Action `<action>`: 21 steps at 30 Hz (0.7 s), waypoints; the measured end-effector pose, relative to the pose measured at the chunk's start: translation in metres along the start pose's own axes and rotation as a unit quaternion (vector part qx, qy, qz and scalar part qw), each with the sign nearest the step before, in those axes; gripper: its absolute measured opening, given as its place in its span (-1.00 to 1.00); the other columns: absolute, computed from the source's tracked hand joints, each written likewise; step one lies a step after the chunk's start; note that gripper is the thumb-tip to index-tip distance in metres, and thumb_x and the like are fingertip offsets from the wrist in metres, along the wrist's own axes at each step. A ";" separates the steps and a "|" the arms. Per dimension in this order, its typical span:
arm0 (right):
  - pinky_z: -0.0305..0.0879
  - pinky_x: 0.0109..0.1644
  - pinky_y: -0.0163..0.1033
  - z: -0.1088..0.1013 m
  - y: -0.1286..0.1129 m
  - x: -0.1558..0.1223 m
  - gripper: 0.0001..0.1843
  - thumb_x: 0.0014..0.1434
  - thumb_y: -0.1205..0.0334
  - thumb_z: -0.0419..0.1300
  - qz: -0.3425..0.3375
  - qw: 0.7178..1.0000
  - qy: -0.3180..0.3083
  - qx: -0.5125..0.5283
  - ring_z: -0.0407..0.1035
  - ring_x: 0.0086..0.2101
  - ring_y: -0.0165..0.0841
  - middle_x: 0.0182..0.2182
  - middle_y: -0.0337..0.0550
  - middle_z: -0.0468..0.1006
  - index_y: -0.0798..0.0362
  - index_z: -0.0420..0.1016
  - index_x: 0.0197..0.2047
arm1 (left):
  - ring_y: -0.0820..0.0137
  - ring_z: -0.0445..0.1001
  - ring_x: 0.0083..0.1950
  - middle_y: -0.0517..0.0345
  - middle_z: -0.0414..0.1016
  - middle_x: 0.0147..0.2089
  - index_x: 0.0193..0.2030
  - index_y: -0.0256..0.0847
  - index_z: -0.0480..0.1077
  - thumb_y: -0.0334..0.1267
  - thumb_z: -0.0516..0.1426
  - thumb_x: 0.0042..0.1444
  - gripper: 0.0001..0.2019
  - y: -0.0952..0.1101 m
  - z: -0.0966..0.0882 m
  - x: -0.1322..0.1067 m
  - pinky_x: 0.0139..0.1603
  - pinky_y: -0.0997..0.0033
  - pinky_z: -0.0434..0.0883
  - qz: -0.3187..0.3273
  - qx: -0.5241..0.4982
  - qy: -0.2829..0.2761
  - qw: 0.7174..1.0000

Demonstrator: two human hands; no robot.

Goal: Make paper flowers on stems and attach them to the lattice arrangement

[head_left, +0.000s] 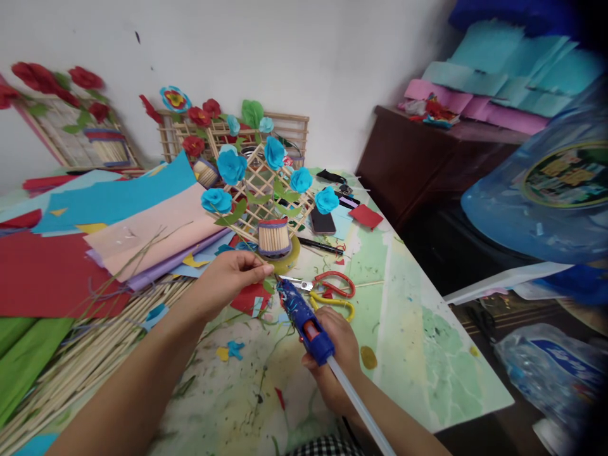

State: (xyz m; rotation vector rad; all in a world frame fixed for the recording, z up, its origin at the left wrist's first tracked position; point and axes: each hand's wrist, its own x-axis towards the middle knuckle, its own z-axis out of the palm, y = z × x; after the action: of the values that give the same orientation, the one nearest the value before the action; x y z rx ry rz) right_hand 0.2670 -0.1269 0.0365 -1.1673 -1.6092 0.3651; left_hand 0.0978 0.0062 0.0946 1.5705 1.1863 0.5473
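Observation:
My right hand [335,342] is wrapped round a blue glue gun [304,323], with a long white glue stick [358,405] coming out of its back end. The gun's nozzle points up and left, close to the fingertips of my left hand [237,275]. Between thumb and forefinger, that hand pinches a thin stem [259,256]; a small green leaf [268,286] shows just below the fingertips. Right behind stands a stick lattice [256,174] with blue paper flowers [232,166] and a small stick basket [274,238]. Scissors [337,285] with red and yellow handles lie beyond the glue gun.
Coloured paper sheets [114,196] and a heap of thin sticks [90,354] cover the left side. More lattices with red flowers [199,116] lean against the wall. A phone [323,221] and a black pen [320,246] lie behind the scissors. A large blue bottle [503,202] stands at right.

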 end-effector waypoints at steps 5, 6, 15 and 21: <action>0.07 -0.38 -0.22 0.000 0.000 -0.001 -0.45 0.20 -0.29 -0.09 0.000 1.000 0.005 -0.004 0.22 -0.48 -0.34 -0.53 -0.21 0.32 0.04 0.33 -0.40 | 0.54 0.07 -0.55 0.30 0.17 -0.59 -0.51 -0.25 0.34 0.01 0.20 -0.06 -0.66 -0.003 0.000 0.001 -0.52 0.48 0.03 0.008 -0.001 -0.004 1.000; 0.06 -0.39 -0.22 0.000 -0.001 -0.001 -0.46 0.20 -0.28 -0.08 -0.001 1.000 0.007 -0.003 0.21 -0.48 -0.34 -0.53 -0.22 0.32 0.04 0.33 -0.40 | 0.54 0.07 -0.54 0.30 0.17 -0.59 -0.51 -0.25 0.34 0.01 0.20 -0.06 -0.66 -0.003 0.000 0.002 -0.51 0.48 0.04 0.009 0.000 -0.004 1.000; 0.04 -0.42 -0.25 -0.001 -0.001 -0.001 -0.58 0.21 -0.14 0.01 -0.003 1.000 -0.003 -0.016 0.20 -0.50 -0.37 -0.55 -0.25 0.31 0.03 0.31 -0.43 | 0.54 0.07 -0.54 0.31 0.16 -0.60 -0.52 -0.25 0.34 0.02 0.21 -0.07 -0.67 -0.002 0.000 0.002 -0.51 0.48 0.04 0.004 0.005 -0.004 1.000; 0.06 -0.40 -0.23 -0.001 -0.003 0.001 -0.46 0.20 -0.28 -0.07 0.000 1.000 0.006 -0.008 0.20 -0.50 -0.36 -0.56 -0.24 0.31 0.04 0.32 -0.43 | 0.53 0.10 -0.54 0.31 0.18 -0.60 -0.53 -0.24 0.34 0.01 0.21 -0.07 -0.67 -0.002 0.000 0.001 -0.51 0.48 0.06 0.008 0.008 0.000 1.000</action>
State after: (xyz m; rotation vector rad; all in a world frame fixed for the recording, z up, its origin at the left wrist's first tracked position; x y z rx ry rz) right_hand 0.2665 -0.1283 0.0401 -1.1792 -1.6050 0.3456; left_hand 0.0975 0.0070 0.0922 1.5940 1.1810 0.5497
